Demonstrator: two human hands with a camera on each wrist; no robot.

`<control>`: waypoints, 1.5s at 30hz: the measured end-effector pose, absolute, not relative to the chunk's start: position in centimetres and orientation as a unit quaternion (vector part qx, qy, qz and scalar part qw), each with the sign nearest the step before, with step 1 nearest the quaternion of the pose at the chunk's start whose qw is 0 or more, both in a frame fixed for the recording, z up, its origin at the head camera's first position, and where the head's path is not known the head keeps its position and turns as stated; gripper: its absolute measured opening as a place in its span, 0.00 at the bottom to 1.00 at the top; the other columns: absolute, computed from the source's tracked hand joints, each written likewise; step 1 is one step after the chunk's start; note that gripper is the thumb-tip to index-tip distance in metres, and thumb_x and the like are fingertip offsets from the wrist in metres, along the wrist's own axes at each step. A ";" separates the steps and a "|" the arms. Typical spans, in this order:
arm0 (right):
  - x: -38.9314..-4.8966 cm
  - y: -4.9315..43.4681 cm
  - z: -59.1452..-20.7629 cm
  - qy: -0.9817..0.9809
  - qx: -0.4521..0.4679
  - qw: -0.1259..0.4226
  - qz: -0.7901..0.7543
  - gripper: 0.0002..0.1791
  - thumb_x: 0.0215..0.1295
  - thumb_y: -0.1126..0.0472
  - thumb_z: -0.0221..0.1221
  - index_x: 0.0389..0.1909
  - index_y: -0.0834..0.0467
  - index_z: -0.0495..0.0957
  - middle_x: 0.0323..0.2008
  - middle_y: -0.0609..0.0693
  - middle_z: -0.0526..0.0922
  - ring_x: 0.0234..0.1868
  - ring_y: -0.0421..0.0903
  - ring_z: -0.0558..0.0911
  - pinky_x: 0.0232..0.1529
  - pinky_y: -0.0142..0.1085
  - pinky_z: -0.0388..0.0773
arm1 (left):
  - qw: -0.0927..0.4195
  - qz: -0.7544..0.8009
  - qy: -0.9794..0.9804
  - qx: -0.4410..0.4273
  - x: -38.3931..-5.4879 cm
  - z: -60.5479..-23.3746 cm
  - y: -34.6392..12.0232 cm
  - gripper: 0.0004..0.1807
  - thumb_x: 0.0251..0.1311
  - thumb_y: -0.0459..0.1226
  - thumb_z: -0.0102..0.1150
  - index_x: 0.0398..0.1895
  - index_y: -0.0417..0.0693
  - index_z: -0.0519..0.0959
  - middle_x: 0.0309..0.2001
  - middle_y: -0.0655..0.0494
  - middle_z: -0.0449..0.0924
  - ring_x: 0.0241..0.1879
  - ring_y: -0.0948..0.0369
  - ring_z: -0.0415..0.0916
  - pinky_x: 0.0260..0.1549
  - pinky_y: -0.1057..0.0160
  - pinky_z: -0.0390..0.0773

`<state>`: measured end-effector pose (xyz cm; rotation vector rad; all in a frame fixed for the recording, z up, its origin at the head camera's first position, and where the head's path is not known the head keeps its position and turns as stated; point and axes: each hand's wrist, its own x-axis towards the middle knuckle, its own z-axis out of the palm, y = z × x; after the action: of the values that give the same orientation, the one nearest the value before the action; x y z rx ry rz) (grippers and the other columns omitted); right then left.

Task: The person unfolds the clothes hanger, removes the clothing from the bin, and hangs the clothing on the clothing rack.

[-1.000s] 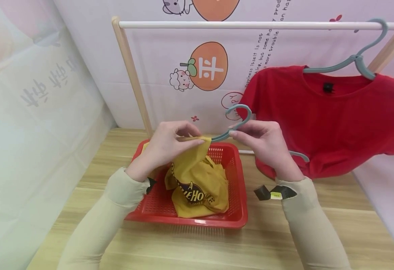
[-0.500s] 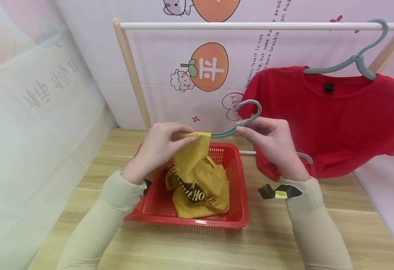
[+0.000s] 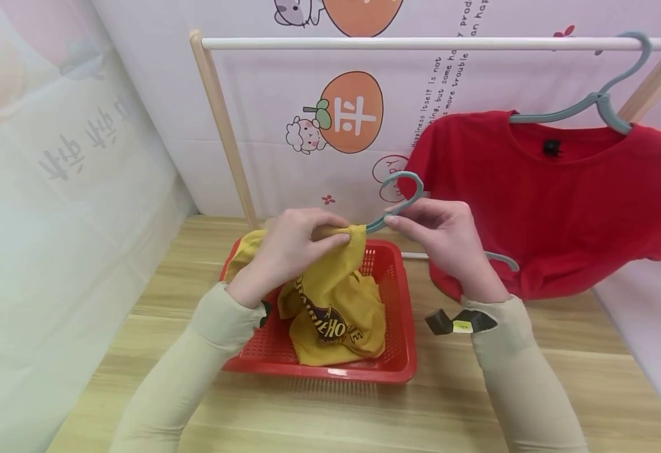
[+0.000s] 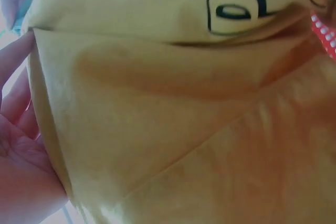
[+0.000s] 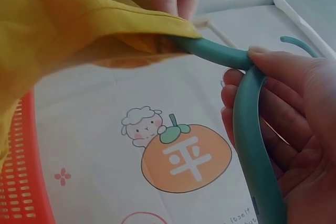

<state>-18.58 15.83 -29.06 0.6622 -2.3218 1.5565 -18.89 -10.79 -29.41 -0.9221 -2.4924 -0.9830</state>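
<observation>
My right hand (image 3: 444, 239) pinches a blue-green clothes hanger (image 3: 419, 189) at its centre, just below the hook. One arm of the hanger runs into the neck opening of a yellow T-shirt (image 5: 79, 24). My left hand (image 3: 293, 248) pinches the shirt's edge over that arm, a short way from the right hand. The other hanger arm (image 5: 247, 145) points away bare in the right wrist view. Dark printed lettering shows on the shirt, whose lower part lies bunched in a red basket (image 3: 406, 314). Yellow cloth (image 4: 157, 129) fills most of the left wrist view.
Behind the hands stands a clothes rack with a white rail (image 3: 364, 43) and wooden posts (image 3: 223, 126). A red T-shirt (image 3: 563, 207) hangs from it on a similar hanger (image 3: 557, 116) at the right. The basket stands on a wood-patterned table (image 3: 251, 415) before a printed wall covering.
My left hand has slid the yellow shirt's edge rightward along the hanger, so less bare arm shows between the hands. The right hand and hanger shifted right, then back left.
</observation>
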 end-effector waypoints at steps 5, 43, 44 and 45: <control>-18.8 15.5 -29.3 -0.793 0.244 0.132 0.542 0.11 0.65 0.61 0.70 0.47 0.57 0.89 0.37 0.49 0.89 0.37 0.48 0.86 0.42 0.34 0.85 | 0.154 -0.349 -0.862 -0.332 -18.9 -29.4 -9.8 0.11 0.65 0.42 0.69 0.46 0.49 0.88 0.43 0.61 0.87 0.44 0.65 0.82 0.47 0.64 0.78; -18.8 15.2 -29.3 -0.780 0.249 0.138 0.557 0.11 0.64 0.63 0.71 0.46 0.59 0.89 0.36 0.50 0.89 0.36 0.49 0.86 0.41 0.35 0.85 | 0.148 -0.313 -0.882 -0.321 -18.5 -28.6 -9.8 0.09 0.65 0.40 0.68 0.45 0.49 0.89 0.41 0.60 0.87 0.41 0.64 0.82 0.42 0.62 0.80; -18.8 15.1 -29.3 -0.780 0.250 0.137 0.557 0.11 0.64 0.63 0.71 0.47 0.59 0.88 0.37 0.50 0.89 0.37 0.49 0.86 0.41 0.35 0.85 | 0.150 -0.314 -0.881 -0.320 -18.4 -28.7 -9.8 0.09 0.65 0.40 0.68 0.45 0.49 0.89 0.41 0.60 0.87 0.41 0.64 0.82 0.42 0.62 0.80; -18.7 14.9 -29.3 -0.779 0.252 0.135 0.558 0.11 0.64 0.63 0.71 0.47 0.59 0.88 0.37 0.50 0.89 0.37 0.49 0.86 0.42 0.35 0.85 | 0.152 -0.316 -0.880 -0.320 -18.4 -28.7 -9.7 0.09 0.65 0.40 0.68 0.45 0.49 0.89 0.41 0.60 0.87 0.41 0.64 0.82 0.41 0.62 0.80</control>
<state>-18.74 14.93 -29.26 0.7299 -2.2572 1.6152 -18.39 -9.75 -28.66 -0.9192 -2.5259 -0.9059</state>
